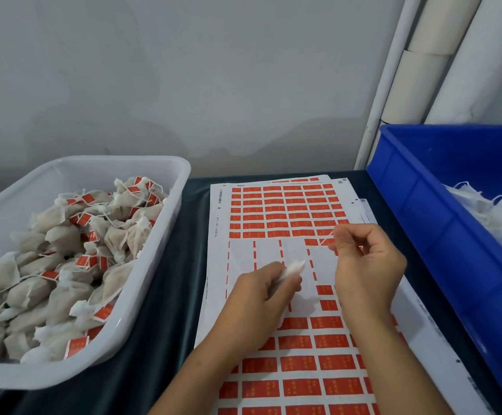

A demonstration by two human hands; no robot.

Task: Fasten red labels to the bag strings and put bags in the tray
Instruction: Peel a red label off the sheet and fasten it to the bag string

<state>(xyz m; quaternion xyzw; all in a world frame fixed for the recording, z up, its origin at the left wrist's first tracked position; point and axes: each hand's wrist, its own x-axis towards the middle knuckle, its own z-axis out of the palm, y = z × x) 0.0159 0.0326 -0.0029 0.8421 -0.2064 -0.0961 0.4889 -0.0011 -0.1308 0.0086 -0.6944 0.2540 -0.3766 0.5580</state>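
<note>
My left hand (261, 292) grips a small white bag (293, 269) above the label sheet (273, 217); only the bag's top pokes out past my fingers. My right hand (363, 262) pinches the bag's thin white string (328, 236) between thumb and fingertips, just over a red label (311, 242) in a partly peeled row. The sheet carries rows of red labels, with a bare white patch in the middle. On the left, a white tray (165, 235) holds several beige bags with red labels on their strings (58, 256).
A blue bin (417, 223) at the right holds white unlabelled bags (495, 211). More label sheets lie under the top one. A dark cloth (165, 310) covers the table. White rolls (441, 55) lean in the back right corner against a grey wall.
</note>
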